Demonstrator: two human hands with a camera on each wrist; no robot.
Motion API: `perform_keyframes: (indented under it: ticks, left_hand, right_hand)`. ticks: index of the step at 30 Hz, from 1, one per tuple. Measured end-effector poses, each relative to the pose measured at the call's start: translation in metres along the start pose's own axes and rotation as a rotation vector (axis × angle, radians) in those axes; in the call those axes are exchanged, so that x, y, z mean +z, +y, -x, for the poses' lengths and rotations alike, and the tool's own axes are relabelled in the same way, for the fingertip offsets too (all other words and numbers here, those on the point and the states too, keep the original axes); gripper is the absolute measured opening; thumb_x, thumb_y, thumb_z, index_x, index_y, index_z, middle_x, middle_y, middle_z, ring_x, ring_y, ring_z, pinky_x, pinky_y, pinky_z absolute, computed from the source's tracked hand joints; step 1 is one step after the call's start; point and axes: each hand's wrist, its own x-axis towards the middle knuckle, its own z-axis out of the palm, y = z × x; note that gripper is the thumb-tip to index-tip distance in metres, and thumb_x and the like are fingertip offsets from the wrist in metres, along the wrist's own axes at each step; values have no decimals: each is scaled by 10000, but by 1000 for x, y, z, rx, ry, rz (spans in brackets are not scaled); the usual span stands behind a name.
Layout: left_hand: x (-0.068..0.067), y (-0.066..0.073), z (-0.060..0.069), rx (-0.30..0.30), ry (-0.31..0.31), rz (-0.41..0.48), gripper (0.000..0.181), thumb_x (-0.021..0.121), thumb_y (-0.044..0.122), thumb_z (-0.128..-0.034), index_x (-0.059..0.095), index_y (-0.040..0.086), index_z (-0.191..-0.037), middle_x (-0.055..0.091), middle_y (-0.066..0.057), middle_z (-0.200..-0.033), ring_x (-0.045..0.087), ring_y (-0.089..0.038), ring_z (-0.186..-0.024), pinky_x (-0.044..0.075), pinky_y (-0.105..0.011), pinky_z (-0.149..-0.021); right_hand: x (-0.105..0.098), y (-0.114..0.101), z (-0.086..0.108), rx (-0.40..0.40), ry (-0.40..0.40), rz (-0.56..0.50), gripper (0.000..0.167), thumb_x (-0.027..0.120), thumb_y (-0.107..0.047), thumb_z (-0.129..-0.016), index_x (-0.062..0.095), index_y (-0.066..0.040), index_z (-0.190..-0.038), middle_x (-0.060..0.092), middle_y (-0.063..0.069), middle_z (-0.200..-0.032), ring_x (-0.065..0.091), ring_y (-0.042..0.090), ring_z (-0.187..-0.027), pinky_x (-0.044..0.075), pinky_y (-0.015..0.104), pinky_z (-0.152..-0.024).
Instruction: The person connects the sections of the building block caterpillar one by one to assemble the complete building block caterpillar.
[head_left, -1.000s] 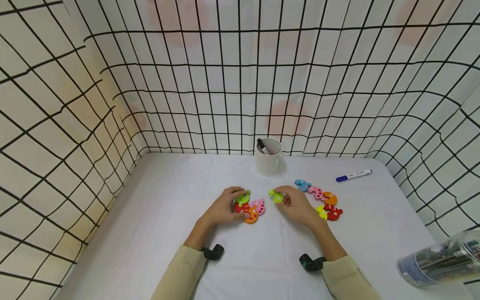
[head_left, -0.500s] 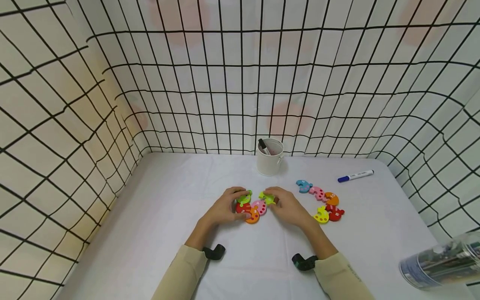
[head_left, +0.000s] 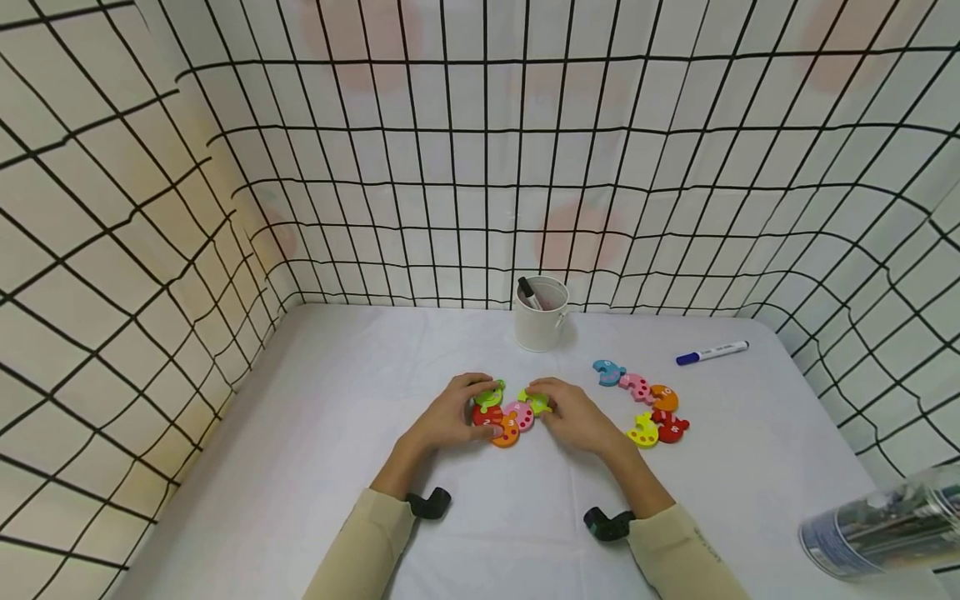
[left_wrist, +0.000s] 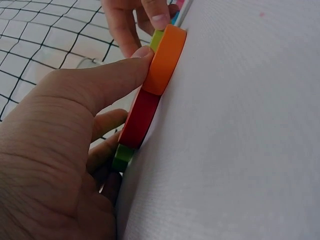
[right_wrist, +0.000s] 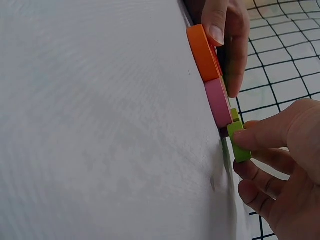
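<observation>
Since a second ago, the right hand (head_left: pixel 573 414) has brought its lime-green puzzle piece (head_left: pixel 535 402) leftward, up against the pink piece (head_left: pixel 519 417) just below the middle of the frame. White cloth covers the bench (head_left: pixel 300 433); a clear jar (head_left: pixel 862 529) lies at lower right. I see the right grip pinching the lime-green piece, while the left grip (head_left: pixel 446 414) is clamped round the joined pieces: green smiling head (head_left: pixel 489 397), red piece (head_left: pixel 485 414) and orange piece (head_left: pixel 508 434). Beyond stand a white bucket (head_left: pixel 537 331), centre, and a blue-capped marker (head_left: pixel 712 353), lying right.
</observation>
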Motion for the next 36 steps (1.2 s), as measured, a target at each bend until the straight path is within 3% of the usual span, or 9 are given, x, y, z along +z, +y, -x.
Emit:
perform_keyframes:
  ticks: [9,17,20,25,36]
  left_hand:
    - [-1,2,0,24,-1,-5,707,816,379,-834,576,203,-1475,469,-47,-1568,367,-283,-1491,345,-563,-1208]
    - [-1,1,-2,30,-8,-28,803,865,460,-767,575,224,-1477,467,-22,-1574,365,-268,-1493,359,-559,-1199]
    - [0,1,-1,22,-8,-33,809,872,458,-762,573,231,-1479,472,-16,-1562,373,-256,-1484,364,-542,-1200]
    - [2,2,-1,-8,-3,-19,814,879,478,-753,580,233,-1469,482,-16,-1534,381,-244,-1469,376,-529,-1196]
    - [4,2,-1,-47,24,-13,818,895,487,-739,590,223,-1451,470,-38,-1535,360,-257,-1484,375,-529,-1198]
  right_hand:
    - [3,1,-2,3,13,2,428,677,-46,-963,638,-81,-1387,548,112,-1513,596,212,-1065,551,439,-997]
    - [4,3,-2,-8,23,-5,421,682,-51,-955,644,-84,-1373,573,103,-1486,566,195,-991,534,386,-929]
    - [3,6,-1,18,29,-21,443,696,-81,-953,627,-111,-1390,624,77,-1384,564,187,-972,541,351,-887]
    - [-4,13,3,75,77,-39,437,698,-146,-956,615,-146,-1385,656,47,-1115,590,193,-954,567,353,-850]
    - [-30,45,16,152,207,-1,412,700,-246,-972,634,-131,-1361,663,73,-1081,591,226,-946,575,376,-842]
